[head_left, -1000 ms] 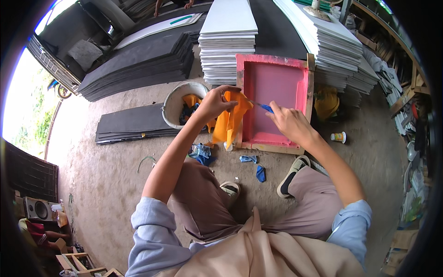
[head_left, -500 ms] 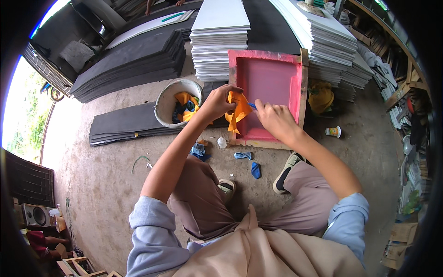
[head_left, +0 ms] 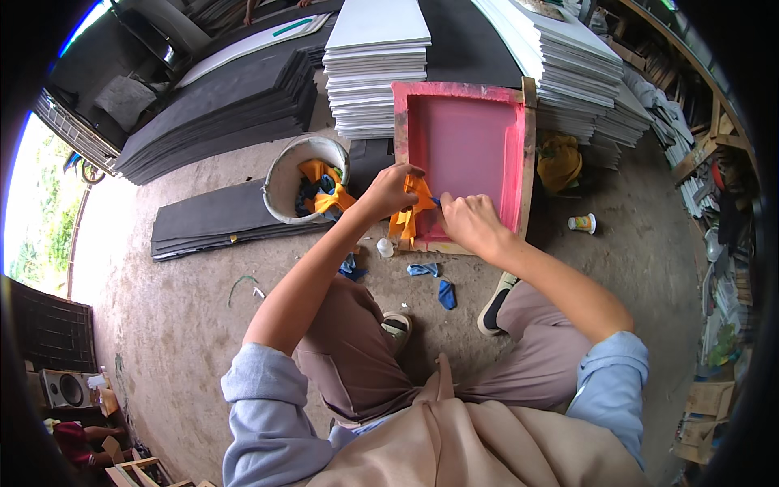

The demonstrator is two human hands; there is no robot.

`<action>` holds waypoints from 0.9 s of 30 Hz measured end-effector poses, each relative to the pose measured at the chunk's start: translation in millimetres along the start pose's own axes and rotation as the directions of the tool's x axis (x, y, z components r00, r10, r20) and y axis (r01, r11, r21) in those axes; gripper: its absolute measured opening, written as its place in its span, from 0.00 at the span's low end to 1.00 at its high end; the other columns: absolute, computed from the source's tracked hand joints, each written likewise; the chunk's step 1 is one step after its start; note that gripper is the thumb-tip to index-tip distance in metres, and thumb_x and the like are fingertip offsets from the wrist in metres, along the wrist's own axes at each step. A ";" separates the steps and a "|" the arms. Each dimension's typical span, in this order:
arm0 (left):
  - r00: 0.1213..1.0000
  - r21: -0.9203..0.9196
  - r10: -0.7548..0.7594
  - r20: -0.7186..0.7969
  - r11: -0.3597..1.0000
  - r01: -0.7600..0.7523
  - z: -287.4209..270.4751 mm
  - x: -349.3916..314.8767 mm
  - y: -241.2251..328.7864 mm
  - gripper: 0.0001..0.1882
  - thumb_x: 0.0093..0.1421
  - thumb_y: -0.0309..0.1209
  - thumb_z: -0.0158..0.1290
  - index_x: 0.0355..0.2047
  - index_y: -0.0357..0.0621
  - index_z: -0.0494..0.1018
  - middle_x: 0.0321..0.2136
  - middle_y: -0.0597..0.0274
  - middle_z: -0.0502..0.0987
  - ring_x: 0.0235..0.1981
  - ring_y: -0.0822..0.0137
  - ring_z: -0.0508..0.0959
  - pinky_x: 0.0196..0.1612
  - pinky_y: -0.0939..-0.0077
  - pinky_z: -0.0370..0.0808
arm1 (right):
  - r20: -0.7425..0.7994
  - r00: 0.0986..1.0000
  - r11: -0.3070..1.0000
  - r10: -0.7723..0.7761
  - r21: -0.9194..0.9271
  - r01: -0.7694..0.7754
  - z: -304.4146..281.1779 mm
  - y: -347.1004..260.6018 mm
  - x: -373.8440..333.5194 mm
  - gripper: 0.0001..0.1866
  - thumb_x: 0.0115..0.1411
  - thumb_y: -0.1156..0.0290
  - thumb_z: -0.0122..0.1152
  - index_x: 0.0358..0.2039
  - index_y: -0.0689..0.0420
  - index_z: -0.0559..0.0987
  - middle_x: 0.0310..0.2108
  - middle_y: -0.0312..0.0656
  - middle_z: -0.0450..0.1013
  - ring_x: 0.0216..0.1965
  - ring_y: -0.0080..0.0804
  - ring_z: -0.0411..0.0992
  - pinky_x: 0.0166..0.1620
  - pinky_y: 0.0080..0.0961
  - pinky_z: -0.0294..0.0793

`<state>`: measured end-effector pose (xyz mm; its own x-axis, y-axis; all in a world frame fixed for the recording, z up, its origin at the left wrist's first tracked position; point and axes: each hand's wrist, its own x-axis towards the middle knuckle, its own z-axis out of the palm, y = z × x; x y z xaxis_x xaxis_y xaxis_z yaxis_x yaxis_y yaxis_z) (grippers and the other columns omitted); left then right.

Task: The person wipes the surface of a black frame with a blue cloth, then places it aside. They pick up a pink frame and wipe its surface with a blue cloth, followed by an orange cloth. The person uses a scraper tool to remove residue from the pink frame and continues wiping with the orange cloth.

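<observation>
My left hand (head_left: 391, 191) is closed on a piece of orange cloth (head_left: 412, 213), which hangs down in pointed strips. Close on its right, my right hand (head_left: 473, 226) is closed around a slim blue tool (head_left: 436, 200). Only the tip of that tool shows, touching or nearly touching the cloth; its exact kind is hidden by my fingers. Both hands are above the lower part of a pink-edged screen printing frame (head_left: 523, 174). To the left stands a whitish bucket (head_left: 273, 193) with orange and blue rags (head_left: 331, 199) in it.
Blue cloth scraps (head_left: 447, 295) and a small whitish bottle (head_left: 385, 247) lie on the floor before me. Dark sheets (head_left: 211, 215) lie at left; a stack of white boards (head_left: 377, 77) rises behind. A plastic cup (head_left: 582, 222) lies at right. Another person's hands show at the far edge.
My right hand has come slightly closer to my left, and less of the blue tool shows. The orange cloth has shifted in my left hand. The whole view has moved a little.
</observation>
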<state>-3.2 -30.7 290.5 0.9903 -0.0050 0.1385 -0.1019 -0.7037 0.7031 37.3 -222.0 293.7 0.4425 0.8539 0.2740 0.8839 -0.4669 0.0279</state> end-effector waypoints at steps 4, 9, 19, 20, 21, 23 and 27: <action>0.999 -0.017 -0.010 0.053 1.000 0.011 1.3 -0.8 2.7 0.26 0.41 0.21 0.52 0.45 0.37 0.70 0.40 0.51 0.73 0.30 0.64 0.79 0.32 0.75 0.77 | 0.040 0.999 1.000 -0.005 0.024 0.004 -5.1 -1.0 -2.4 0.05 0.51 0.73 0.50 0.21 0.60 0.72 0.15 0.48 0.73 0.19 0.42 0.76 0.24 0.33 0.74; 0.992 0.049 0.125 0.028 0.991 -0.126 10.6 2.5 5.0 0.26 0.40 0.21 0.52 0.44 0.38 0.70 0.40 0.51 0.73 0.39 0.59 0.77 0.41 0.71 0.75 | 0.017 1.000 1.000 0.009 0.016 -0.010 -5.2 -0.4 -5.6 0.04 0.50 0.74 0.51 0.22 0.60 0.73 0.17 0.48 0.74 0.22 0.41 0.76 0.25 0.33 0.74; 0.999 0.122 0.007 -0.040 0.992 -0.002 14.4 -0.3 16.3 0.24 0.41 0.23 0.52 0.43 0.38 0.72 0.40 0.51 0.73 0.43 0.53 0.74 0.48 0.67 0.69 | 0.061 0.997 0.998 0.036 0.040 -0.038 1.4 -4.9 -6.0 0.04 0.50 0.75 0.55 0.24 0.61 0.72 0.16 0.46 0.73 0.22 0.41 0.76 0.25 0.33 0.73; 0.998 0.125 0.022 -0.052 0.992 -0.015 18.2 1.8 18.7 0.24 0.41 0.23 0.52 0.43 0.38 0.72 0.40 0.51 0.73 0.44 0.53 0.73 0.49 0.67 0.69 | 0.081 0.996 0.997 0.030 0.064 -0.036 5.8 -4.7 -4.6 0.04 0.52 0.75 0.53 0.25 0.62 0.71 0.16 0.46 0.73 0.21 0.43 0.75 0.24 0.35 0.73; 0.998 0.129 0.034 -0.061 0.991 -0.025 19.4 2.3 19.4 0.24 0.41 0.23 0.52 0.43 0.37 0.72 0.41 0.50 0.73 0.44 0.53 0.73 0.49 0.67 0.68 | 0.077 0.997 0.999 0.028 0.043 -0.031 7.4 -6.1 -3.1 0.04 0.51 0.75 0.53 0.25 0.62 0.71 0.15 0.46 0.73 0.21 0.42 0.75 0.24 0.34 0.73; 0.997 0.147 -0.030 -0.064 0.988 0.039 17.3 1.5 18.5 0.24 0.41 0.23 0.53 0.43 0.37 0.72 0.41 0.51 0.73 0.45 0.53 0.73 0.50 0.67 0.67 | 0.070 0.997 1.000 0.023 -0.001 -0.023 9.4 -8.2 -1.3 0.04 0.51 0.75 0.54 0.25 0.62 0.70 0.14 0.44 0.72 0.20 0.40 0.75 0.22 0.31 0.72; 0.989 0.204 -0.116 -0.089 0.970 0.132 10.3 -3.1 21.3 0.24 0.41 0.23 0.54 0.43 0.38 0.72 0.41 0.52 0.73 0.45 0.53 0.72 0.50 0.66 0.68 | 0.067 0.998 0.989 0.001 -0.145 0.008 2.0 -14.3 -4.5 0.06 0.45 0.74 0.59 0.24 0.57 0.71 0.15 0.39 0.73 0.21 0.31 0.76 0.23 0.23 0.71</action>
<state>-7.5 -53.0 297.9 0.9832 0.1400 0.1174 0.0514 -0.8285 0.5577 23.0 -218.7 290.2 0.4527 0.8668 0.2093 0.8562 -0.4881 0.1694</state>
